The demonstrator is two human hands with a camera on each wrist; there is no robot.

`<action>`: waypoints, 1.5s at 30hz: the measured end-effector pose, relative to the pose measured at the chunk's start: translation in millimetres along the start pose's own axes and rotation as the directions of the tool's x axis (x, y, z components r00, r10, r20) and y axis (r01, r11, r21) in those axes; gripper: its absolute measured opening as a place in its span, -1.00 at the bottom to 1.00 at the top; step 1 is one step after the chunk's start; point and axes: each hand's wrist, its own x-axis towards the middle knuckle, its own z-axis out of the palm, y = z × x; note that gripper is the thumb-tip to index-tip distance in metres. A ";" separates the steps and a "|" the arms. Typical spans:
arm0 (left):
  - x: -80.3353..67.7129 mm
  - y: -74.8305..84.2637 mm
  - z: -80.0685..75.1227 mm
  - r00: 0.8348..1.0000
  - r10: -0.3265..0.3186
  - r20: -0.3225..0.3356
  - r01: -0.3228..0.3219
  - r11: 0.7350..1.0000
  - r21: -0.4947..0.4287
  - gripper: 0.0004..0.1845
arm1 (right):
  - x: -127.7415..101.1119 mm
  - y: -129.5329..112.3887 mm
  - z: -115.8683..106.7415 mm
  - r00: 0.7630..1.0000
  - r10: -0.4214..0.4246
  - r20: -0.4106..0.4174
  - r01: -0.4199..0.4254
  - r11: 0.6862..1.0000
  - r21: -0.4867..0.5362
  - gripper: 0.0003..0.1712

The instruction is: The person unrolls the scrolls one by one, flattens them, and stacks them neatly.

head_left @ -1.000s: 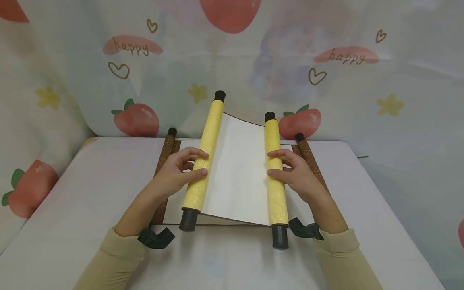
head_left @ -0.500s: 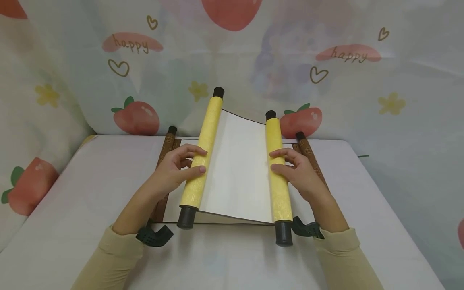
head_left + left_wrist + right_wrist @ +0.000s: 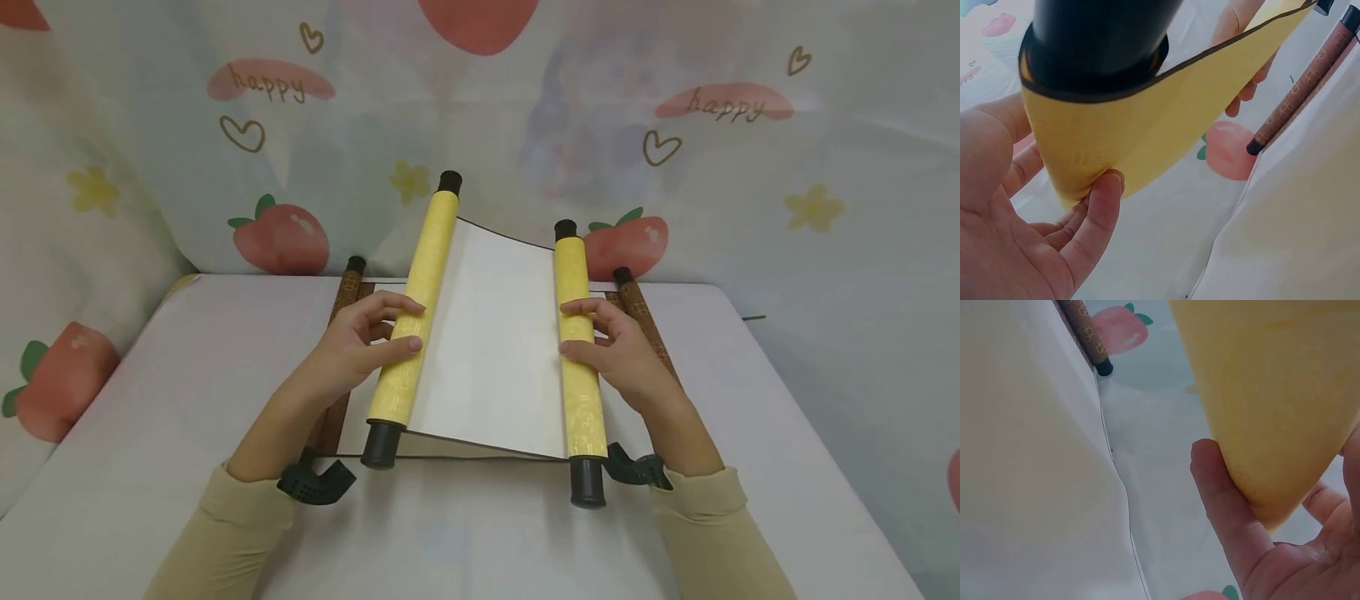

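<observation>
A paper scroll with yellow rolled backing [image 3: 491,342] is held partly unrolled above a white cloth-covered table [image 3: 442,533], its blank white face turned upward. The left hand [image 3: 360,342] pinches the scroll's yellow left roll [image 3: 414,323] between thumb and fingers, thumb on the near side and index finger beyond it. The right hand [image 3: 618,350] pinches the yellow right roll [image 3: 576,327] in the same manner. Each roll ends in black cylindrical caps [image 3: 587,483] at its near and far ends; the two rolls converge toward the far side, the left one leaning more strongly. Between them the white paper hangs in a shallow curve, edged with a thin dark border. Beneath lies a second, larger white scroll with brown patterned rods [image 3: 358,437], largely hidden; its left rod [image 3: 349,287] passes behind the left hand and its right rod [image 3: 648,321] behind the right hand, both tipped in black at the far end. The left wrist view shows a black cap set inside the yellow backing. Beige sleeves [image 3: 720,533] cover the forearms, and a dark curved wrist mount [image 3: 317,483] sits at each cuff. At the far side hangs a pale fabric backdrop [image 3: 480,125] printed with red strawberries [image 3: 281,240], yellow flowers [image 3: 409,182] and the word "happy".
</observation>
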 end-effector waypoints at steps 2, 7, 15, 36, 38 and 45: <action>0.5 0.0 -0.3 1.000 0.005 0.002 -0.005 1.000 0.001 -0.61 | 0.0 -0.1 -0.1 1.000 0.000 0.003 0.000 1.000 -0.005 -0.48; 0.6 0.0 -1.1 1.000 0.005 0.000 -0.005 1.000 0.002 -0.61 | -0.5 -0.4 -1.1 1.000 -0.012 0.013 0.013 1.000 -0.023 -0.58; 0.7 1.5 -2.1 1.000 0.010 0.003 -0.010 1.000 0.003 -0.60 | 0.0 -2.2 -1.5 1.000 0.007 0.002 -0.007 0.997 -0.074 -0.68; 2.0 -0.7 -7.9 1.000 -0.005 -0.007 0.004 1.000 -0.005 -0.60 | -0.9 -0.1 -2.8 1.000 0.013 0.011 -0.012 0.996 -0.093 -0.57; 2.3 -0.7 -8.2 1.000 -0.005 -0.005 0.005 1.000 -0.005 -0.60 | -0.8 -0.1 -3.2 1.000 0.012 0.008 -0.011 0.996 -0.092 -0.56; 2.4 -0.3 -9.3 1.000 0.001 -0.008 -0.001 1.000 -0.013 -0.60 | 0.4 1.4 -4.0 1.000 0.006 0.009 -0.005 0.996 -0.094 -0.51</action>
